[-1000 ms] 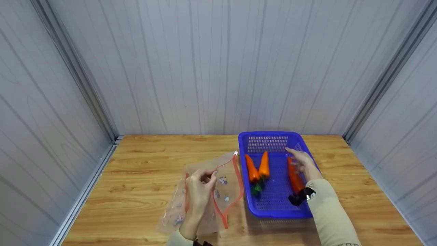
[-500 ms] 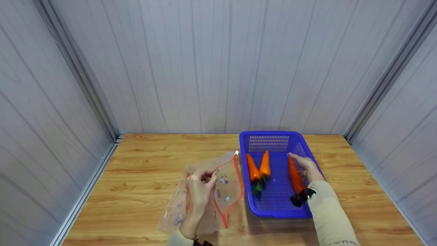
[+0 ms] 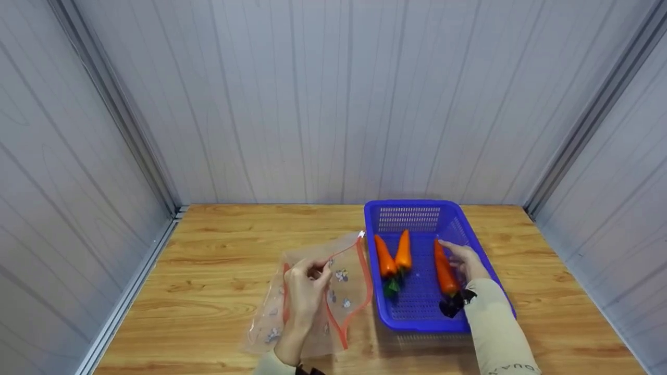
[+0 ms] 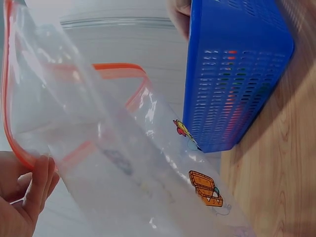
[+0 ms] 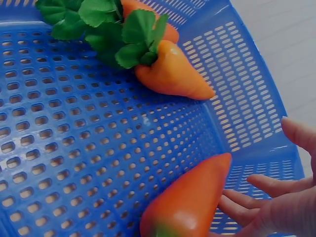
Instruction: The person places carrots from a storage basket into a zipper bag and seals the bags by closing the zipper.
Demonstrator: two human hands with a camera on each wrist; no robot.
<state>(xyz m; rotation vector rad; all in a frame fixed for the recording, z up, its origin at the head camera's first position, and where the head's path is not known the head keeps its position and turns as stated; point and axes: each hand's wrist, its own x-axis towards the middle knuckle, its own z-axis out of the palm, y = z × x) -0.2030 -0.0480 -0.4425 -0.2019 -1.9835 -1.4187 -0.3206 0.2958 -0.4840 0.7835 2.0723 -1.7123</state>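
Observation:
My left hand (image 3: 305, 291) pinches the orange-edged mouth of a clear zip bag (image 3: 350, 284), which lies on the table with its mouth gaping. Cartoon prints show on the bag in the left wrist view. My right hand (image 3: 466, 260) is inside the blue basket (image 3: 417, 203), along its right side. There, a red-orange carrot (image 5: 190, 197) lies on the basket floor. The fingers (image 5: 237, 210) reach to the carrot's side, spread and nearly straight, with the thumb held apart. Two more orange carrots (image 3: 386, 260) with green leaves lie at the basket's left.
The wood-grain table (image 3: 219, 271) runs back to a pale panelled wall (image 3: 333, 104), with side panels left and right. The basket's raised left wall stands close beside the bag. A dark strap (image 3: 453, 303) at the right wrist overlaps the carrot's lower end.
The right hand came down to the red-orange carrot, and the carrot has shifted slightly left in the basket. The left hand and bag have stayed in place.

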